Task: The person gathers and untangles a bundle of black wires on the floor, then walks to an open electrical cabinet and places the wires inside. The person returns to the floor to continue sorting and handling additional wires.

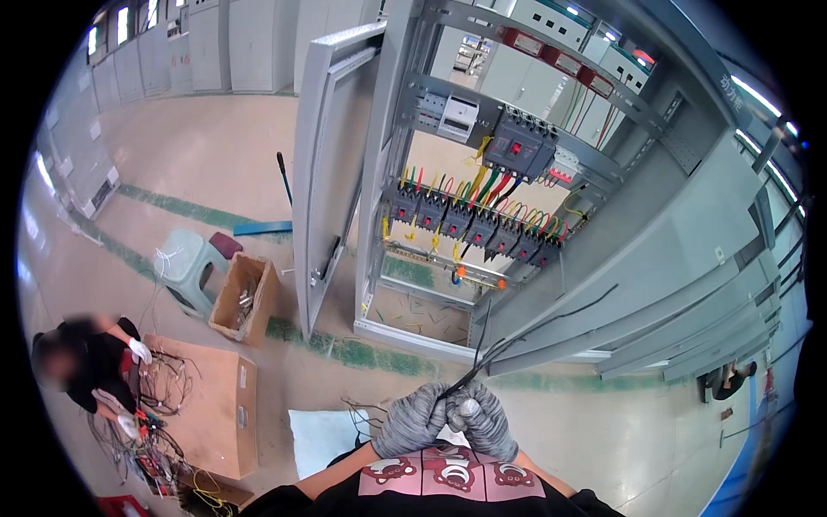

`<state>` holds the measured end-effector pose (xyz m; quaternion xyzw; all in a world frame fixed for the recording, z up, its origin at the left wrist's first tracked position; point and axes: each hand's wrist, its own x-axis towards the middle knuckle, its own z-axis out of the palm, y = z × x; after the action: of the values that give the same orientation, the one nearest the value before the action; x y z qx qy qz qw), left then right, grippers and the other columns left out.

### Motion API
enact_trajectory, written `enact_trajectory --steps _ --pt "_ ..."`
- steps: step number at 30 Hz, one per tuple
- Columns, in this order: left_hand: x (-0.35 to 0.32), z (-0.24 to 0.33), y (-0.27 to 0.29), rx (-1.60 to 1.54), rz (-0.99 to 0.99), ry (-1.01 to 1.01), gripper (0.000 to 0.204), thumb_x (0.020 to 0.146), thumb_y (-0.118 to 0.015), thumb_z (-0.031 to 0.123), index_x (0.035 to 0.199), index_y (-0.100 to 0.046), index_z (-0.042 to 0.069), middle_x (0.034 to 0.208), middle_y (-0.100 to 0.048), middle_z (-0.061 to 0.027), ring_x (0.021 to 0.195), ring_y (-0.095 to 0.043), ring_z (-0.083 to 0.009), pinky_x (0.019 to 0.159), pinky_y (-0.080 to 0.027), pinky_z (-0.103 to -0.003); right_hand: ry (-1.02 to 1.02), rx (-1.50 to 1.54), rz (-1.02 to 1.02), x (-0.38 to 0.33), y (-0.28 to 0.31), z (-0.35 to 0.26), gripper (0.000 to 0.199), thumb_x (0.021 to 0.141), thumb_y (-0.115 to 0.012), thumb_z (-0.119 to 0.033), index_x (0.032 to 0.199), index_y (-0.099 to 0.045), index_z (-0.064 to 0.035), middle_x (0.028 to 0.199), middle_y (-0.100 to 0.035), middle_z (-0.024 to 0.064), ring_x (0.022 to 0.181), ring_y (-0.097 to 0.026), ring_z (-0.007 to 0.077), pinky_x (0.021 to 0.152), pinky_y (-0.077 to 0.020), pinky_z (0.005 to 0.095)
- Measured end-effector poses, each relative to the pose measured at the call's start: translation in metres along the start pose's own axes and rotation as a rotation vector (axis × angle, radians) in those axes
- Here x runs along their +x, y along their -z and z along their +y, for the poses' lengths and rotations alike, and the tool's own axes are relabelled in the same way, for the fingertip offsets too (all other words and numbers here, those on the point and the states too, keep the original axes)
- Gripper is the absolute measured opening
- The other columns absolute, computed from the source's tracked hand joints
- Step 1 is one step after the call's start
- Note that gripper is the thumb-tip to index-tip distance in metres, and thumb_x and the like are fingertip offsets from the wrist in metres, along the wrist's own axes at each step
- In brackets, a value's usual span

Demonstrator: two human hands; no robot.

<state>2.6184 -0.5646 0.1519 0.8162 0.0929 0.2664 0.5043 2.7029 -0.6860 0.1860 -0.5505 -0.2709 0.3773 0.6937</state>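
Observation:
My left hand (412,420) and my right hand (482,422), both in grey knitted gloves, meet close in front of my chest. A bundle of thin black wires (469,374) comes out from between them; one long strand reaches far to the right. The fingers of both hands are closed round the bundle's near end, which they hide. Ahead stands an open grey electrical cabinet (369,215). Inside it are a large circuit breaker (520,148) and a row of smaller breakers (469,226) with red, green, yellow and black wires.
The cabinet's door (323,172) hangs open on the left. Beyond it are a cardboard box (245,297) and a pale plastic stool (188,267). At lower left a person (95,362) handles wires beside a large carton (211,405). A pale sheet (319,439) lies near my left arm.

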Motion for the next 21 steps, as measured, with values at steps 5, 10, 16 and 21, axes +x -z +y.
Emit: enact_trajectory --steps 5,10,16,21 --pt "0.007 -0.004 0.019 -0.140 -0.036 0.009 0.024 0.089 -0.051 0.022 0.101 -0.053 0.002 0.080 -0.061 -0.0157 0.071 -0.062 -0.0307 0.066 -0.049 -0.037 0.006 0.119 -0.009 0.008 -0.006 -0.003 0.032 0.089 -0.055 -0.038 0.087 -0.049 -0.0059 0.068 -0.048 0.0020 0.058 -0.042 0.0094 0.055 -0.0360 0.0229" --pt "-0.018 -0.021 0.022 -0.284 -0.149 0.210 0.029 0.091 -0.048 0.030 0.100 -0.054 0.002 0.069 -0.059 -0.0105 0.061 -0.059 -0.0210 0.061 -0.047 -0.032 -0.142 0.468 -0.128 0.023 -0.016 -0.009 0.035 0.088 -0.054 -0.041 0.081 -0.044 -0.0079 0.061 -0.041 0.0005 0.053 -0.037 0.0097 0.051 -0.0334 0.0233" --pt "-0.020 -0.014 0.043 -0.131 -0.008 0.324 0.020 0.091 -0.048 0.021 0.092 -0.057 0.003 0.071 -0.058 -0.0168 0.064 -0.060 -0.0323 0.057 -0.046 -0.038 -0.016 0.049 -0.108 0.034 -0.030 0.003 0.048 0.079 -0.069 -0.034 0.111 -0.044 -0.0066 0.073 -0.047 -0.0008 0.065 -0.046 0.0068 0.060 -0.0396 0.0199" --pt "-0.025 -0.026 0.040 -0.050 0.031 0.261 0.019 0.089 -0.051 0.020 0.092 -0.057 0.002 0.077 -0.059 -0.0202 0.072 -0.058 -0.0390 0.061 -0.047 -0.042 -0.146 -0.136 -0.016 0.044 -0.036 -0.003 0.039 0.080 -0.067 -0.015 0.109 -0.044 -0.0046 0.075 -0.048 0.0001 0.070 -0.049 0.0084 0.066 -0.0436 0.0237"
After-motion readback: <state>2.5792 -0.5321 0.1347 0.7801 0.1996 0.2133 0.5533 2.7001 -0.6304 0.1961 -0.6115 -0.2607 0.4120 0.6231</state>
